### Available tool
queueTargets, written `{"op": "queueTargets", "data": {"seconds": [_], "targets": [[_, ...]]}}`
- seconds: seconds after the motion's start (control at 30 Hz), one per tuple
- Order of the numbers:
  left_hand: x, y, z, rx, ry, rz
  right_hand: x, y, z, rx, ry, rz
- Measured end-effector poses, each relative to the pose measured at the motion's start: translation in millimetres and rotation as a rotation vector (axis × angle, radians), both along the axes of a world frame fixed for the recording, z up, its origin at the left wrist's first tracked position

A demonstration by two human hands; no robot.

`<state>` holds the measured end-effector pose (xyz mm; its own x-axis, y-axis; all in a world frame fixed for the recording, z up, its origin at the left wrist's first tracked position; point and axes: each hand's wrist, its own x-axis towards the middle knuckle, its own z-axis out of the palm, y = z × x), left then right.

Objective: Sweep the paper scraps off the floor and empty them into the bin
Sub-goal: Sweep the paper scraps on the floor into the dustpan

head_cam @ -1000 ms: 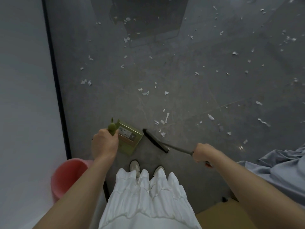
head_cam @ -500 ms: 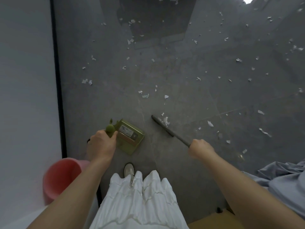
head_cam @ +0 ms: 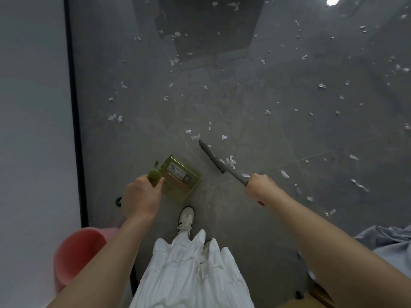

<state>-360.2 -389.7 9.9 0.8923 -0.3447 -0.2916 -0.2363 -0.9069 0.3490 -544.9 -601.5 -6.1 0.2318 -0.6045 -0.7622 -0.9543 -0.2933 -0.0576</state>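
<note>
Low in the middle of the frame, the left hand point(head_cam: 142, 197) holds the green dustpan point(head_cam: 181, 178) by its round handle top, fingers curled tight round it. The dustpan sits on the gray floor point(head_cam: 255, 121) with its open side facing right and a bit down in the frame. To its right, the right hand point(head_cam: 259, 188) wraps round the gray handle of the broom point(head_cam: 219, 162). The dark brush end points to the upper left, apart from the dustpan.

Paper scraps point(head_cam: 230, 161) lie touching the brush on its right side. Many more are spread over the upper and right parts of the frame. None can be seen in the dustpan yet, so most of the job looks left to do. The pink bin point(head_cam: 77, 254) waits at the lower left, by the wall.

To sweep well, I think the brush should drop flat on the floor past the scraps and pull them in short, soft strokes toward the dustpan's open edge. That edge should press on the floor so no bits slide under. Quick flicks may blow the light paper away.

Both arms reach forward and down, elbows a bit bent. One white shoe point(head_cam: 186, 218) steps just below the dustpan.
</note>
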Motion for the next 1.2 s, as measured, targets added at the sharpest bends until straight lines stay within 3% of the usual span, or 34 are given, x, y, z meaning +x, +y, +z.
{"op": "queueTargets", "data": {"seconds": [0.37, 0.73, 0.97, 1.2], "targets": [[79.7, -36.4, -9.3, 0.093, 0.0, -0.174, 102.9, -23.1, -4.6, 0.054, -0.014, -0.035], [145.2, -52.1, -18.9, 0.122, 0.038, -0.147, 191.1, -51.1, -17.1, 0.071, -0.008, 0.057], [158.6, -65.4, -22.5, 0.1, 0.049, -0.149, 228.0, -63.8, -31.7, 0.177, -0.065, -0.105], [165.8, -90.8, -23.7, 0.12, -0.008, -0.167, 196.9, -105.8, -50.6, 0.239, -0.061, -0.384]]}}
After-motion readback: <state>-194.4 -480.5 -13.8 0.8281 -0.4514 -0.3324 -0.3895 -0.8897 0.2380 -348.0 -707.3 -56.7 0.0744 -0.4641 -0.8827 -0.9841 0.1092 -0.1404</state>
